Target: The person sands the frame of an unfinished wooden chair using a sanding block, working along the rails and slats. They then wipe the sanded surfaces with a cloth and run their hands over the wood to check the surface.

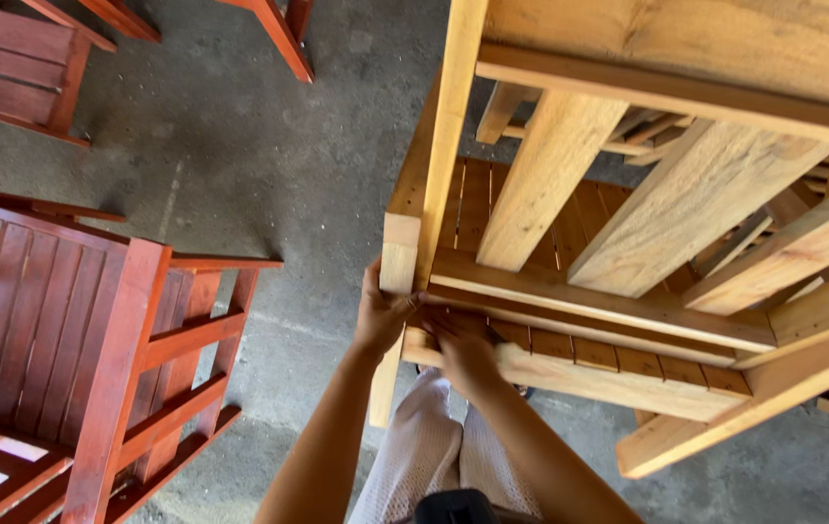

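Frame: unfinished pale wood chair frame (628,291), tipped on its side in front of me, legs and rails running up and to the right; it rests over a slatted seat panel (569,344) of darker wood.
Left hand: my left hand (380,315) wraps the corner post (400,262) at the near left corner, thumb on the near side, fingers curled round the far side; clenched on the post.
Right hand: my right hand (463,344) lies on the lower rail (608,378), just beside the left, fingers pressed into the joint where rail meets post. Whether it grips or only presses, I cannot tell; fingertips are hidden.
Position: frame directly ahead of my knees, both hands touching it at the same corner; the rest extends well away to the right.
Handling, judged: solid timber, stiff, likely heavy and awkward, weight far from my hold. Raw sawn faces look rough, so not slippery; splinters possible. Joints may be loose if unglued.
Hold, judged: best on post and rail close to the joint, as now; a second grip further right would balance it better.
Floor: grey concrete floor (269,165).
Nearby: red-stained chair (84,359) to my left, apart from the frame; more red pieces (16,68) at top left.
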A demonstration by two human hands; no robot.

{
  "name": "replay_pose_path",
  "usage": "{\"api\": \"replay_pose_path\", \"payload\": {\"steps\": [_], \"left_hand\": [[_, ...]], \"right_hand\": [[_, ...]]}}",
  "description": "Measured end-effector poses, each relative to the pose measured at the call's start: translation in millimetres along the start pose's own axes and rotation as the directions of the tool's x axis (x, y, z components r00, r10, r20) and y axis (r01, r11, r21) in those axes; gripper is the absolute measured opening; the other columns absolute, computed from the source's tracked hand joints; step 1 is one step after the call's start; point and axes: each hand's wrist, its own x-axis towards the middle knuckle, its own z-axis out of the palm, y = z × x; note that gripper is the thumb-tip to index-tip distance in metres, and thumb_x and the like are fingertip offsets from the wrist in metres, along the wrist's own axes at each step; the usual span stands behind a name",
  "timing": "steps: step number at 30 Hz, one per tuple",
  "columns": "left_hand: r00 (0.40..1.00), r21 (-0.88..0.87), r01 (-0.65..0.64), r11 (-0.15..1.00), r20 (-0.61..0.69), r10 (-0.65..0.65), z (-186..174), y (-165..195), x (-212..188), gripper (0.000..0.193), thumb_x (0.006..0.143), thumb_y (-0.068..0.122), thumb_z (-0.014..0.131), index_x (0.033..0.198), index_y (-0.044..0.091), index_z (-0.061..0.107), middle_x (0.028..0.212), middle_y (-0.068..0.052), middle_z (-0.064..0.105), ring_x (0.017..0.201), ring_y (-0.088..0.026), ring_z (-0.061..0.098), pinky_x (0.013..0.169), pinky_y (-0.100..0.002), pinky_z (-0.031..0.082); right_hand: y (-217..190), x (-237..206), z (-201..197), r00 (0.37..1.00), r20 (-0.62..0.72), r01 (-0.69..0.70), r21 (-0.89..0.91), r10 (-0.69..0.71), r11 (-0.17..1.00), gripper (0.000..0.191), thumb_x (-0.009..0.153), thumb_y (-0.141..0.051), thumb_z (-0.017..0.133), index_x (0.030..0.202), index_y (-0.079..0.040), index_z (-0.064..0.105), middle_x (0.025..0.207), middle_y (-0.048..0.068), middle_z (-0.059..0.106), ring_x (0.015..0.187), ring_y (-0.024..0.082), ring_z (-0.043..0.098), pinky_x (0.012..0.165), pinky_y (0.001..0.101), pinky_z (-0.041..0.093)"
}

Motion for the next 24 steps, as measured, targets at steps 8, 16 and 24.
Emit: {"api": "replay_pose_path", "payload": {"steps": [8, 16, 24], "left_hand": [[0.996, 0.283, -0.064, 0.957, -0.037, 0.078, 2, 11, -4, 0.089, 0.085, 0.009, 0.08, 0.156, 0.012, 0.025, 0.149, -0.012, 0.04, 0.134, -0.026, 0.051, 0.11, -0.038, 0.05], [0.983, 0.373, -0.122, 0.92, -0.082, 0.164, 5, 1, -4, 0.091, 0.084, 0.004, 0.08, 0.157, 0.011, 0.026, 0.151, -0.014, 0.037, 0.138, -0.03, 0.048, 0.112, -0.04, 0.047], [0.959, 0.577, 0.046, 0.815, -0.254, 0.125, 16, 13, -10, 0.1, 0.078, 0.006, 0.082, 0.156, 0.007, 0.019, 0.153, -0.022, 0.033, 0.143, -0.035, 0.036, 0.117, -0.051, 0.028]], "right_hand": [[48, -55, -92, 0.917, 0.16, -0.396, 0.293, 0.364, 0.87, 0.054, 0.097, -0.002, 0.051, 0.145, -0.025, 0.059, 0.108, 0.011, 0.074, 0.079, 0.026, 0.073, 0.066, 0.0383, 0.061], [32, -55, -63, 0.901, 0.064, -0.421, -0.096, 0.428, 0.902, 0.029, 0.089, -0.004, 0.063, 0.116, -0.011, 0.069, 0.113, 0.012, 0.074, 0.107, 0.028, 0.072, 0.097, 0.0394, 0.058], [-4, -11, -86, 0.961, 0.05, -0.277, 0.154, 0.273, 0.948, 0.038, 0.09, 0.005, 0.057, 0.126, -0.005, 0.065, 0.129, 0.016, 0.068, 0.097, 0.031, 0.073, 0.075, 0.0414, 0.062]]}}
